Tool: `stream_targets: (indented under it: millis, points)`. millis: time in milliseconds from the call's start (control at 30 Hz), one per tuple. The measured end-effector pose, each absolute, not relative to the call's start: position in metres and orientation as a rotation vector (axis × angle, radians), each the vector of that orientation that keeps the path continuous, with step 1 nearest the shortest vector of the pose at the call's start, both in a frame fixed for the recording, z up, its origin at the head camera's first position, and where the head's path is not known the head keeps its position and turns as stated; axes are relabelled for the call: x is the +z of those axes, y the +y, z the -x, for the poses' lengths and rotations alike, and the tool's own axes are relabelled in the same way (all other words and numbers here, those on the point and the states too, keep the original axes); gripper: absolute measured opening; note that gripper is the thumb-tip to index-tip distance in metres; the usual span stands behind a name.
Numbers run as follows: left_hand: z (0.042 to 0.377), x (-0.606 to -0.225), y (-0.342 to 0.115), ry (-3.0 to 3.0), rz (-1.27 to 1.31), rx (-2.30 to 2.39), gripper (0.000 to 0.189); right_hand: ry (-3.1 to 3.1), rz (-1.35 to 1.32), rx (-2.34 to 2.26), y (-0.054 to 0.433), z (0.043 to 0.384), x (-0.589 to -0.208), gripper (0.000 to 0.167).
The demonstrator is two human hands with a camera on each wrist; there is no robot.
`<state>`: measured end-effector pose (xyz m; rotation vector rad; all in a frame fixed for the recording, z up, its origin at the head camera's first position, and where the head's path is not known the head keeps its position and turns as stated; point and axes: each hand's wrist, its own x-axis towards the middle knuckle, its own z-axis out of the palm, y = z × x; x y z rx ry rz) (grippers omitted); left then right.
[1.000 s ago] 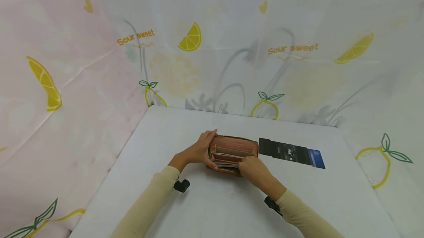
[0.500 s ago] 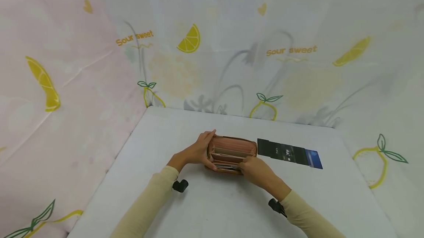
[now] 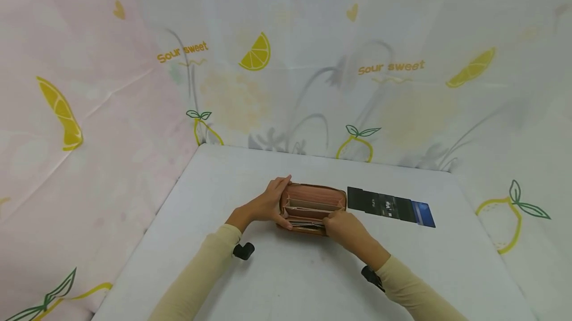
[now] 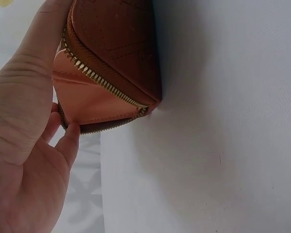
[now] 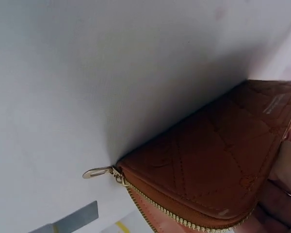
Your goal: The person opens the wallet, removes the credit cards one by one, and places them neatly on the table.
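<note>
A brown zip-around wallet stands open on the table, pink inside with several compartments. My left hand grips its left end, thumb at the front edge and fingers at the back. That grip shows in the left wrist view, beside the brass zip. Cards peek from the front slots. There my right hand pinches at a card with curled fingers, the fingertips hidden inside. The right wrist view shows the wallet's quilted outer face and zip pull, with my fingers behind its edge.
Right of the wallet, several dark cards and a blue card lie overlapped in a row on the white table. A lemon-printed cloth hangs behind and at the sides. Black wrist cameras sit under the wrists.
The right hand has shifted slightly at the front slots, its forearm a little to the right of before. The left hand keeps its hold; the wallet and card row stay put.
</note>
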<state>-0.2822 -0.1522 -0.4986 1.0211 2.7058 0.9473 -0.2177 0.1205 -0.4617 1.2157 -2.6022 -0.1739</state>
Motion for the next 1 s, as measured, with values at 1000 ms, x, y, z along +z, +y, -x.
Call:
stream_targets:
  millis: [1000]
  points:
    - [0.286,-0.5,-0.151,2.727,-1.002,0.931,0.139,-2.263,-1.28,0.326,0.134,0.225,-0.451,0.016]
